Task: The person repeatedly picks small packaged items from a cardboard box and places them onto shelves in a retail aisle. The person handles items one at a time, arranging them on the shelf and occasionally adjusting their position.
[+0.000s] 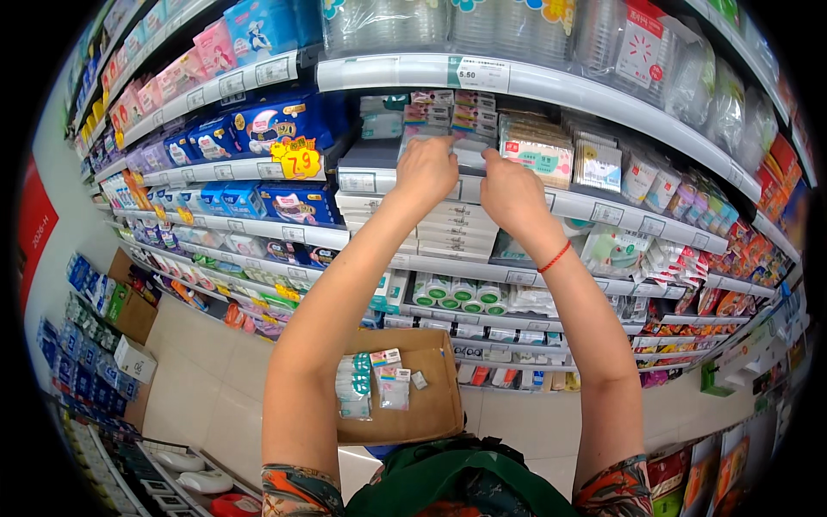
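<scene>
Both my arms reach up to a shelf of small packs. My left hand [429,168] is closed over the front of a clear plastic packet, its fingertips partly hidden behind the knuckles. Just to its right, my right hand [514,191] is closed at the edge of another clear packet [469,154], thumb and finger at its corner. Behind them stand two rows of small packets with pink and white tops [473,110]. An open cardboard box [439,379] below holds several similar packs, including some with pink and white tops [394,388].
Right of my hands are packs of cards or swabs [538,151]. Blue packages [280,125] fill the shelf to the left. A shelf edge with price labels [405,73] runs above, with stacked clear plastic containers [508,30]. White boxes [457,231] sit below.
</scene>
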The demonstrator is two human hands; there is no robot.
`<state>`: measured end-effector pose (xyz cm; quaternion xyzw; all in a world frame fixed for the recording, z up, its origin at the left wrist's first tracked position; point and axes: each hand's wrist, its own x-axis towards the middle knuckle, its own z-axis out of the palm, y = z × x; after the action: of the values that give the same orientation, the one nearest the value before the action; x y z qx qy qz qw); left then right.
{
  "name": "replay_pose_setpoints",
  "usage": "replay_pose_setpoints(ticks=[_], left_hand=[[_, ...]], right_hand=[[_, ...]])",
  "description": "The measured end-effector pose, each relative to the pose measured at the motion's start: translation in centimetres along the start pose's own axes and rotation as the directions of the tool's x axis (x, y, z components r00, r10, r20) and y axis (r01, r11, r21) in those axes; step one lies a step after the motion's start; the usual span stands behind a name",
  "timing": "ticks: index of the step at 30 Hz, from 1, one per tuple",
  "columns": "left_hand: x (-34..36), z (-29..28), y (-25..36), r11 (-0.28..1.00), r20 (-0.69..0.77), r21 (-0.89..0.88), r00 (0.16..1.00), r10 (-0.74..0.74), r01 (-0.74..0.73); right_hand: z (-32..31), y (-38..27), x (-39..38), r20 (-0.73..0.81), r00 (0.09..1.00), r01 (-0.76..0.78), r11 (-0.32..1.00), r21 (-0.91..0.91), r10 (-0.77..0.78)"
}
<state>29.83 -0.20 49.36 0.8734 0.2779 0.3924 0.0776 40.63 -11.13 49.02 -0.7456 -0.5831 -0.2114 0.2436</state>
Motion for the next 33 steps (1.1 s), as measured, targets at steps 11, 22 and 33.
replay_pose_setpoints(ticks=[11,22,33], left_hand=[[3.1,1.0,-2.1,0.978,0.148,-0.057,0.970,-0.192,0.202],[4.8,1.6,-1.6,0.942,0.264,-0.038,0.913,-0.311,0.332],[5.2,2.9,-3.1,0.943,0.133,-0.222,0.966,-0.224,0.249]], right_hand=[[1.0,1.0,0.8,0.035,0.994,0.099,0.994,0.036,-0.101],[1.6,1.3,0.0,-0.090,0.990,0.122,0.985,0.121,-0.112],[2.7,1.2,0.0,-0.195,0.975,0.142,0.973,0.180,-0.106]])
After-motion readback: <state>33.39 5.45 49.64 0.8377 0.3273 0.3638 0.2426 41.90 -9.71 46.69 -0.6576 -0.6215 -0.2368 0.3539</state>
